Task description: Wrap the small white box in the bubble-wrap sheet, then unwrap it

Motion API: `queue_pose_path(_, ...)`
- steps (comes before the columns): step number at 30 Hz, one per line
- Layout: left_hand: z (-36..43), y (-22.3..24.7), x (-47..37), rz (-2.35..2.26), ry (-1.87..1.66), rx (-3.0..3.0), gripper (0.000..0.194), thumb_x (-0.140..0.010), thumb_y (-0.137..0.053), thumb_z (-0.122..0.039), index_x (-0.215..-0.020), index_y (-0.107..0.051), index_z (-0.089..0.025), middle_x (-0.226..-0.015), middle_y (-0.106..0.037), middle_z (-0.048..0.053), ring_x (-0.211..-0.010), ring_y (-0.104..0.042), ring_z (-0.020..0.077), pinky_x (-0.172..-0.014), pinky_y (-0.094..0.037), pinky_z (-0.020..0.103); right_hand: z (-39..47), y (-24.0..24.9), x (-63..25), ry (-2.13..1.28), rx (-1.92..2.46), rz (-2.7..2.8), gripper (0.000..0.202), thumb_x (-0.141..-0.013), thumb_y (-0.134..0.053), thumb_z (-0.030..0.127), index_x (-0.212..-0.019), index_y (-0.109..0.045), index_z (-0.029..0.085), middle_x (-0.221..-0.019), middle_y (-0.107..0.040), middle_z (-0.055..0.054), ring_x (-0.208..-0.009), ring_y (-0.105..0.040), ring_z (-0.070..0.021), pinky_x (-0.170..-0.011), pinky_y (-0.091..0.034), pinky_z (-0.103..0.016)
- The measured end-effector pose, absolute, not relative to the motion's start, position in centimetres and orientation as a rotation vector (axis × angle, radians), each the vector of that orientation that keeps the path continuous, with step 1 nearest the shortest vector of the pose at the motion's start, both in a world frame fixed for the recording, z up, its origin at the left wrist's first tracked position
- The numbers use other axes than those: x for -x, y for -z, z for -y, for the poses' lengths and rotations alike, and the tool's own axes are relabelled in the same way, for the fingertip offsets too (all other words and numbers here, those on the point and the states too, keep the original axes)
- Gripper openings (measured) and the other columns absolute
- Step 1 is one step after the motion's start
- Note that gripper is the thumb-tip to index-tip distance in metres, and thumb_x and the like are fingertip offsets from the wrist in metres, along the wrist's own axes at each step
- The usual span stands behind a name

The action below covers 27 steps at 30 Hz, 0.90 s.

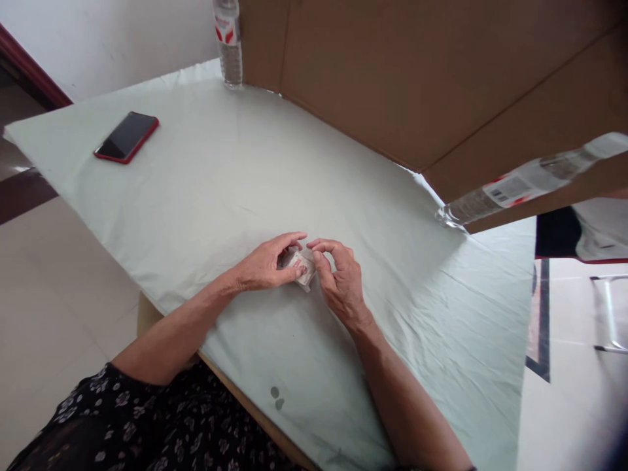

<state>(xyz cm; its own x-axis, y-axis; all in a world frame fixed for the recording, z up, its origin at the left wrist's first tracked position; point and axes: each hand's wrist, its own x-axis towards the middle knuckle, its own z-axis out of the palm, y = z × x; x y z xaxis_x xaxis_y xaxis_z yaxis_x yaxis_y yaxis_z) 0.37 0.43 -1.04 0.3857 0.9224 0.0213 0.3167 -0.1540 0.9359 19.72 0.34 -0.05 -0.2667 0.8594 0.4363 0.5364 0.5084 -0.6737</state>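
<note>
Between my hands is a small pale box (305,269) with red print, in what looks like clear wrapping. My left hand (269,263) curls around its left side, with the thumb along the near face and the fingers over the far side. At the box's right edge, my right hand (339,278) is closed in a pinch, thumb against forefinger. A bit of the clear wrapping seems to be between those fingertips, though it is too small to make out surely. Both hands are low over the pale green tablecloth (206,176).
A phone (126,137) in a red case lies at the far left of the table. Along the back stands a large brown cardboard panel (367,78), with a water bottle (228,46) at its left end and another bottle (520,184) at the right. Wet spots (277,396) mark the near cloth.
</note>
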Motion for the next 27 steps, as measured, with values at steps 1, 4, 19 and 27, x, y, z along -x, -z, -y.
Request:
queue_pose_path(1, -0.41, 1.01, -0.37, -1.11, -0.784, -1.685, 0.073, -0.081, -0.068, -0.042, -0.146, -0.048, -0.016, -0.13, -0.064, 0.014, -0.111, -0.062, 0.0251, -0.098, -0.05, 0.04, -0.31, 0.01, -19.72, -0.516, 1.147, 1.945, 0.013, -0.099, -0.048, 0.026, -0.096, -0.061, 0.025, -0.102, -0.077, -0.004, -0.099, -0.07, -0.0203, -0.094, -0.046, -0.04)
queue_pose_path(4, -0.36, 0.85, -0.37, -1.12, -0.767, -1.679, 0.072, -0.082, -0.068, -0.044, -0.145, -0.049, -0.015, -0.13, -0.064, 0.015, -0.109, -0.063, 0.0245, -0.094, -0.052, 0.038, -0.24, -0.11, -19.73, -0.535, 1.15, 1.94, 0.013, -0.099, -0.048, 0.027, -0.096, -0.06, 0.025, -0.102, -0.077, -0.004, -0.1, -0.07, -0.0205, -0.095, -0.046, -0.04)
queue_pose_path(19, -0.35, 0.43, -0.26, -1.121, -0.747, -1.717, 0.071, -0.079, -0.068, -0.041, -0.143, -0.052, -0.016, -0.127, -0.065, 0.012, -0.103, -0.063, 0.0234, -0.092, -0.052, 0.037, -0.2, -0.24, -20.24, -0.683, 1.218, 1.814, 0.014, -0.099, -0.051, 0.031, -0.097, -0.063, 0.024, -0.104, -0.075, -0.005, -0.101, -0.065, -0.022, -0.095, -0.047, -0.042)
queue_pose_path(27, -0.28, 0.17, -0.27, -1.123, -0.714, -1.706, 0.075, -0.078, -0.069, -0.041, -0.146, -0.049, -0.016, -0.118, -0.067, 0.01, -0.094, -0.06, 0.0209, -0.086, -0.051, 0.036, -0.28, -0.37, -20.2, -0.707, 1.184, 1.787, 0.01, -0.099, -0.052, 0.029, -0.097, -0.062, 0.025, -0.101, -0.075, -0.003, -0.096, -0.068, -0.0183, -0.09, -0.051, -0.036)
